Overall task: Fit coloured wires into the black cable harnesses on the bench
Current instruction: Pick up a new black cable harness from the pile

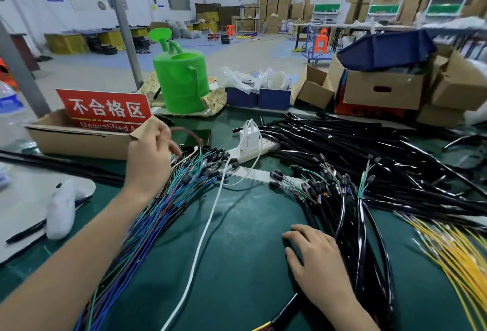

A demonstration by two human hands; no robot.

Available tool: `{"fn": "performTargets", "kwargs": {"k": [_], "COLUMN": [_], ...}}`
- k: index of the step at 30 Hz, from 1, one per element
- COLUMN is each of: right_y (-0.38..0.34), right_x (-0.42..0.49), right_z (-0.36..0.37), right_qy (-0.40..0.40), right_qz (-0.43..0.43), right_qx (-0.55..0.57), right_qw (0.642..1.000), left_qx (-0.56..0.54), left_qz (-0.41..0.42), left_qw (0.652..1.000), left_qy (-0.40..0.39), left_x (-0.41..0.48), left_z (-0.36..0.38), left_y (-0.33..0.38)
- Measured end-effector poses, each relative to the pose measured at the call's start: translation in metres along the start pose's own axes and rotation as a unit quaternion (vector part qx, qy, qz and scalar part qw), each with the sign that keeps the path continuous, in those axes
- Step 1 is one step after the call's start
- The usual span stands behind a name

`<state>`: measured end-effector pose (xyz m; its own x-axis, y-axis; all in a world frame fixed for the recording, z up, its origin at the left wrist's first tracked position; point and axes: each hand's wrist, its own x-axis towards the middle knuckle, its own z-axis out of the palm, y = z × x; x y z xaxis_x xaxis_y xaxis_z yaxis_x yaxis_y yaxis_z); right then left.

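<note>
Green mat (pixel 245 230) shows bare between our two hands, and that strip from 6 to 12 o'clock is the only open room we have. We judge we are at the picking step. Our left hand (pixel 150 156) reaches to 11 o'clock over the far ends of the coloured wires (pixel 158 212), fingers curled down among them. The back of the hand hides whether a wire is pinched, so we cannot tell. Our right hand (pixel 313 254) rests on the mat at 5 o'clock, fingers relaxed and holding nothing, just beside the black harnesses (pixel 369 162), which fan out from 1 to 4 o'clock. Next, as we see it, one wire must be singled out, drawn clear, and carried right to a harness end that the right hand takes up. A white cable (pixel 207 225) crosses the bare strip from the power strip (pixel 266 146) at 12 o'clock and could snag that crossing. A box (pixel 79 143) hems the left hand at 10 o'clock, and yellow wires (pixel 453 254) crowd the edge at 4 o'clock.
</note>
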<state>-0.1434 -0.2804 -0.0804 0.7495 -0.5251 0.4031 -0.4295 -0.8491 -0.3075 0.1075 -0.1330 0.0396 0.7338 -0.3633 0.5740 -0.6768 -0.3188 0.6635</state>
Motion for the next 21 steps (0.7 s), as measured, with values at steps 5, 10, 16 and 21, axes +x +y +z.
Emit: {"fn": "performTargets", "kwargs": {"k": [5, 10, 16, 21], "right_y": [-0.001, -0.042, -0.079, -0.076], "right_x": [0.0, 0.012, 0.027, 0.024], "right_z": [0.0, -0.029, -0.03, -0.011], "right_qy": [0.009, -0.098, -0.193, -0.189], "right_qz": [-0.001, 0.118, 0.397, 0.487], "right_qx": [0.046, 0.491, 0.755, 0.723], "right_qw": [0.999, 0.857, 0.485, 0.452], "left_qx": [-0.161, -0.241, -0.121, 0.016], "left_qz": [0.084, 0.093, 0.14, 0.121], "left_qw": [0.983, 0.956, 0.93, 0.896], "left_qy": [0.04, -0.14, -0.319, -0.428], "left_x": [-0.001, -0.056, -0.081, -0.099], "left_z": [-0.048, -0.032, 0.0, -0.029], "left_y": [0.065, 0.092, 0.06, -0.018]}}
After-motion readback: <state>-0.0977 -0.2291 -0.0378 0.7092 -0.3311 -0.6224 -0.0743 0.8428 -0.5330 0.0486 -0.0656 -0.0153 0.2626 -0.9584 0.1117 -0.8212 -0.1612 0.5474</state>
